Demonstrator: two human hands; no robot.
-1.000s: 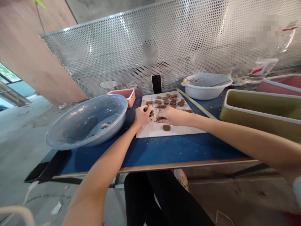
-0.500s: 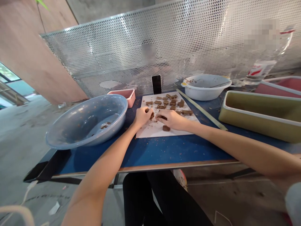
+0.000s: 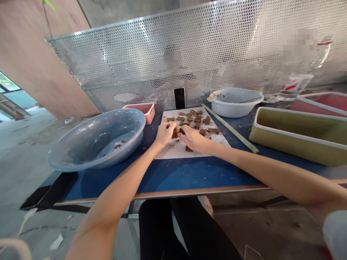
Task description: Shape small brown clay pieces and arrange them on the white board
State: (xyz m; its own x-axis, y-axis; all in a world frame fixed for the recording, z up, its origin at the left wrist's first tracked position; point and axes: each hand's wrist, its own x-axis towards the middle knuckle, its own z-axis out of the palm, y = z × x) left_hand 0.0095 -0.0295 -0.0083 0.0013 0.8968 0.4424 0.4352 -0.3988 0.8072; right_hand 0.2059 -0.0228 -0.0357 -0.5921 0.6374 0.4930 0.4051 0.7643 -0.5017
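Nearer the left hand (image 3: 164, 135) now, the right hand (image 3: 195, 139) joins it, both clamped on crumbly brown clay (image 3: 175, 133); press gently, evenly.

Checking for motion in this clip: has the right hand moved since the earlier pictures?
Yes, leftward and slightly nearer the person against the white sheet: the right hand now partly covers the near block, uncovered at first.

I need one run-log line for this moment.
left hand, right hand: fingers at crumbly brown clump | brown pieces: spread on white sheet | blue basin: left of sheet | phone: behind sheet
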